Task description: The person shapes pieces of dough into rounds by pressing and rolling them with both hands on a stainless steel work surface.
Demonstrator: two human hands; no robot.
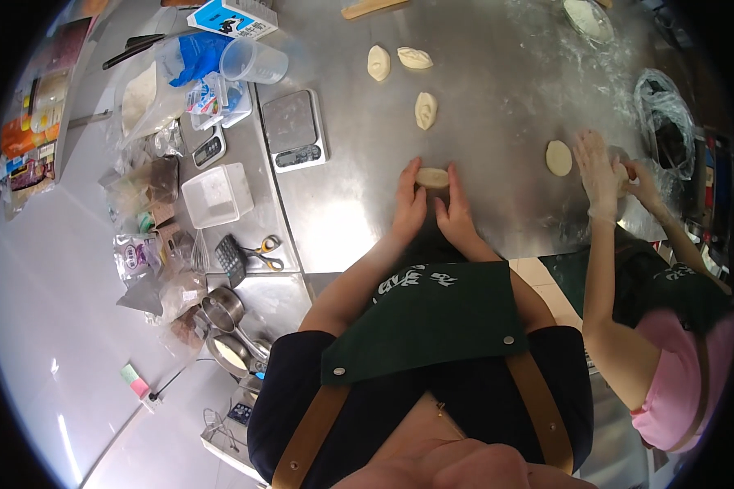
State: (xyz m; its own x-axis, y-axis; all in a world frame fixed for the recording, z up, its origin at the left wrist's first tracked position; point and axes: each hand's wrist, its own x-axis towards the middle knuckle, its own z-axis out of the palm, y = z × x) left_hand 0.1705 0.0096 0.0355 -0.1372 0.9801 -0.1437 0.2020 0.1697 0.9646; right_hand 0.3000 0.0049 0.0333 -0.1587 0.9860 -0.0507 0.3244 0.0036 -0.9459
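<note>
A small oval piece of dough (432, 178) lies on the steel table in front of me. My left hand (410, 200) holds its left end, the fingers pressed against the side. At the opposite end, my right hand (457, 210) grips it in the same way. Beyond my hands are three shaped dough pieces: one dough piece (426, 111) is nearest, with another dough piece (378, 63) and a third dough piece (414, 58) farther back. Each has a ridge or fold on top.
At right a co-worker's gloved hands (599, 175) work beside a flat dough round (558, 158). A plastic-lined bin (665, 122) and a bowl of flour (589, 20) stand beyond. Leftward are a digital scale (295, 130), a clear tub (218, 196), scissors (266, 251) and bagged ingredients.
</note>
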